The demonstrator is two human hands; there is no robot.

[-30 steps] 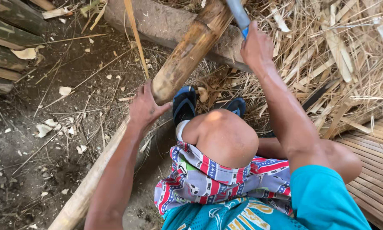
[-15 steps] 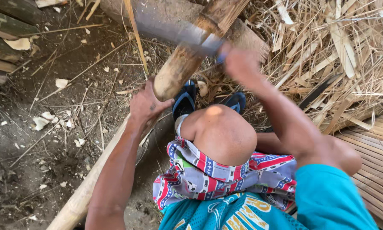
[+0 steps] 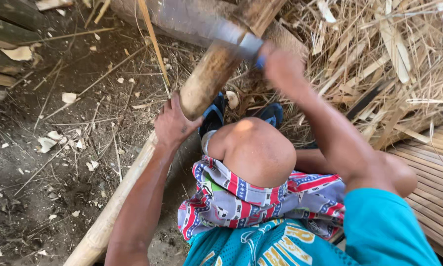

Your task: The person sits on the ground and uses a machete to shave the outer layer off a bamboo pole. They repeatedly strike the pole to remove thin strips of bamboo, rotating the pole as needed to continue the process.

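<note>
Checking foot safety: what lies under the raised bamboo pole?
Under the bamboo pole, blue sandals show on dirt ground. The left hand and bent knee cover the rest.

Bamboo pole (image 3: 201,93) runs diagonally across ground (image 3: 59,187), left of knee (image 3: 256,148). Log (image 3: 192,19) behind pole. Straw pile (image 3: 379,64) right. Slatted platform (image 3: 438,167) far right.

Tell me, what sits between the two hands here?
In the head view, the thick bamboo pole runs up between the left hand and right hand; the blurred blade in the right hand crosses it.
</note>
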